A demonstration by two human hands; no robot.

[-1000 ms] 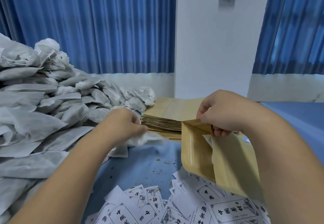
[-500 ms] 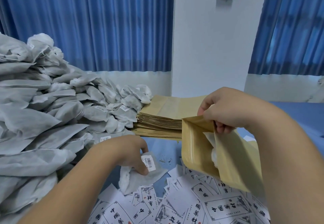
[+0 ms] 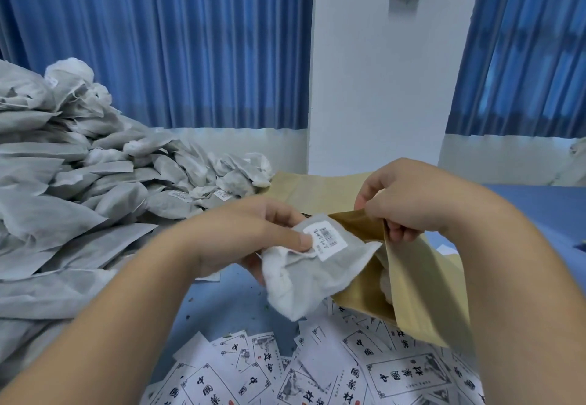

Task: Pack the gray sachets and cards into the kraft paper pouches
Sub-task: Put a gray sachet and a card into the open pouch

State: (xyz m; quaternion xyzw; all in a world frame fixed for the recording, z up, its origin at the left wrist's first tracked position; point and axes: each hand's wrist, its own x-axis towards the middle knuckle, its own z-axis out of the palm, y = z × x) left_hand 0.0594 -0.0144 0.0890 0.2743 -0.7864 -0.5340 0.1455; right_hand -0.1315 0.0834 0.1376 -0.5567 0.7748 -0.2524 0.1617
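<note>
**Held items**
- Gray sachet point(image 3: 317, 274), one. Your left hand point(image 3: 253, 239) pinches it, with the thumb pressed on top beside its barcode label point(image 3: 326, 239) and the fingers point(image 3: 253, 265) curled beneath. Its right corner lies at the mouth of the open pouch, and most of it is outside.
- Kraft paper pouch point(image 3: 421, 290), one, held above the tabletop point(image 3: 228, 306). Your right hand point(image 3: 409, 201) pinches the top lip, and its fingers point(image 3: 401, 233) are hooked inside the rim, holding the mouth apart. Something pale shows inside point(image 3: 385, 284). You cannot tell from here whether it is a sachet or a card.

**Stock on the tabletop**
- Heap of gray sachets point(image 3: 79, 208), large, on your left.
- Stack of flat kraft pouches point(image 3: 317, 189), behind your hands, apparently unfilled.
- Printed cards point(image 3: 317, 369), loose and overlapping, nearest you, partly under the held pouch.

**Progress**
- Step in hand: feeding this sachet into the pouch, begun but not finished.
- Done: no filled or closed pouch is in view.
- Left: seat this sachet and add a card if none is inside. Then repeat this through the heap, which by its size puts the job at an early stage.
</note>
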